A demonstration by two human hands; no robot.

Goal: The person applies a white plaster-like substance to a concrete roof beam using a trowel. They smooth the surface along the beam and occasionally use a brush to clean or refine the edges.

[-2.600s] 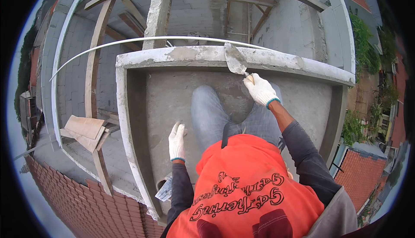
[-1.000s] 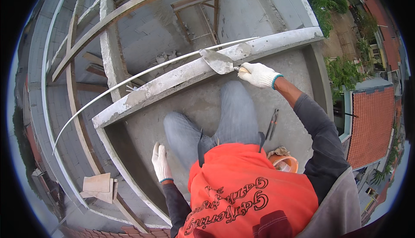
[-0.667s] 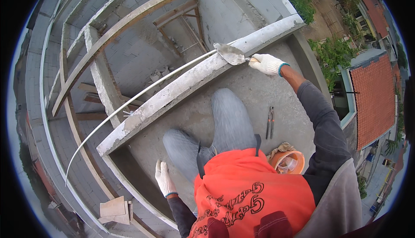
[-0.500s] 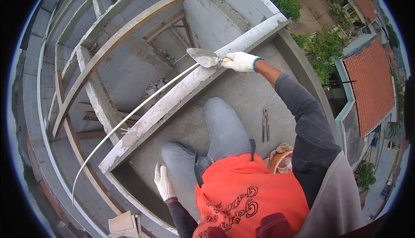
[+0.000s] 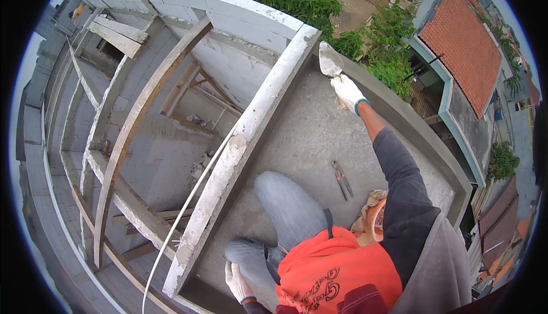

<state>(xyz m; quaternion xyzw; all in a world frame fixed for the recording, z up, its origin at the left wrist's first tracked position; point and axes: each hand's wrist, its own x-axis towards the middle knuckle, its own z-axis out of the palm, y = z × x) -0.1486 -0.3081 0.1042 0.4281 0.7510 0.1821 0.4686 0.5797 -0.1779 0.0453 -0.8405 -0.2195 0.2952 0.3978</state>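
Note:
My gloved right hand (image 5: pixel 348 90) is shut on the trowel (image 5: pixel 331 58), its pale, mortar-coated blade at the far corner of the walled concrete ledge (image 5: pixel 291 131), near where white rim (image 5: pixel 251 120) meets grey plastered side (image 5: pixel 399 111). Low on the left, my gloved left hand (image 5: pixel 236 281) is beside my knee, fingers extended, holding nothing I can see. Pliers (image 5: pixel 342 180) with orange-and-black grips lie on the ledge floor. An orange bucket (image 5: pixel 377 220) with a crumpled tan rag (image 5: pixel 361 217) sits right of my legs, partly hidden by my right arm.
A white pipe (image 5: pixel 194 200) runs along the rim's outer side. Beyond it is a drop into unfinished block rooms crossed by concrete beams (image 5: pixel 137 217) and timber beams (image 5: pixel 154 85). Right of the ledge, far below, are trees (image 5: pixel 388 68), a tiled roof (image 5: pixel 456 45) and houses.
The view has swung round, bringing trees to the top. My right hand has carried the trowel off the white rim to the far corner. My left hand has stayed low.

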